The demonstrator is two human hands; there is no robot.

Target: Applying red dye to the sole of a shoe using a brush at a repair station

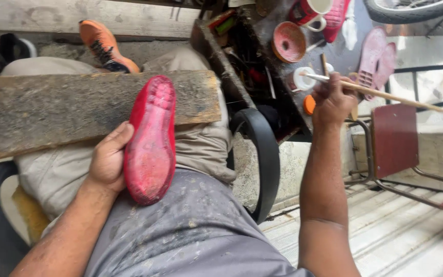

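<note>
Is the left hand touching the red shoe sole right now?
Touching. The head view shows the left hand wrapped against the edge of the red shoe sole, thumb pressed to its rim, holding it on the wooden plank across the lap.

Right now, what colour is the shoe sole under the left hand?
Red, the shoe sole beside the left hand; head view.
</note>
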